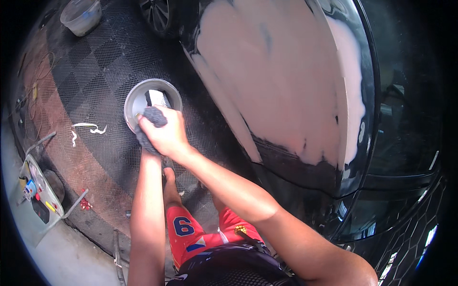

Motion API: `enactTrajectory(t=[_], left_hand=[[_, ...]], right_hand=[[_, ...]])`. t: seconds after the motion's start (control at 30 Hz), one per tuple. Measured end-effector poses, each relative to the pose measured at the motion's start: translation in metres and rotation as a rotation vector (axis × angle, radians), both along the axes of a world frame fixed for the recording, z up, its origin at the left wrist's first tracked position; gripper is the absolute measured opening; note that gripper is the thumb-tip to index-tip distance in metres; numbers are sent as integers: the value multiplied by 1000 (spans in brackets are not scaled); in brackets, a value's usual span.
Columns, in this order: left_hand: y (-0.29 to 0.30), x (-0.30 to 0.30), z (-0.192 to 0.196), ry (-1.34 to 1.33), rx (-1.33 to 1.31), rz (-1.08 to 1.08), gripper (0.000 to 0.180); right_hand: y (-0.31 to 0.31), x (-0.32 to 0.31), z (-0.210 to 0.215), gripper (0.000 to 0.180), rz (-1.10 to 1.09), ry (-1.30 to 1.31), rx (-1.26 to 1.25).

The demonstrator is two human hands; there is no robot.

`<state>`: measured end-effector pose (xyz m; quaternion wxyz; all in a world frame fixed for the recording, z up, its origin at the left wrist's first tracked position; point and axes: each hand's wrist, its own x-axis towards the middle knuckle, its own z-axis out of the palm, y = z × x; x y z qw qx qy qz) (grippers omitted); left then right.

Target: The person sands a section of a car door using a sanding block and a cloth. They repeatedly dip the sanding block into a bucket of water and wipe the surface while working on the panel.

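Both my hands come together over a round pail (pixel 129 112) on the floor. My right hand (pixel 171 133) is closed on a dark grey cloth (pixel 155 117), which bulges out between thumb and fingers. More of the grey cloth hangs against my left wrist (pixel 151 159). My left hand is up against the cloth, but its fingers are hidden behind the cloth and my right hand. Inside the pail, just beyond my hands, a black and white block (pixel 157 97) leans near the wall.
At right stands a dark car with a pinkish, filler-coated panel (pixel 276 86); its wheel (pixel 156 16) is at the top. A clear tub (pixel 81 19) sits far left on the dark mat (pixel 109 57). A tool-laden stool (pixel 45 195) and white strips (pixel 88 126) lie left.
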<state>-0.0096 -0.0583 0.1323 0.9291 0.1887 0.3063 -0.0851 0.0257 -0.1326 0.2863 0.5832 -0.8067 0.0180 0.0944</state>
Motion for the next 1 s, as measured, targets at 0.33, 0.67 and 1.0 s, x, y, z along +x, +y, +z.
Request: enactTrajectory(t=[0.33, 0.67, 1.0], left_hand=[[80, -59, -3, 156, 221, 101, 33], [127, -175, -24, 381, 441, 52, 51], [104, -155, 7, 384, 501, 115, 54]], right_hand=[[-248, 11, 99, 43, -47, -948, -1069], [-238, 73, 23, 83, 316, -610, -1485], [-139, 31, -78, 59, -49, -138, -421]])
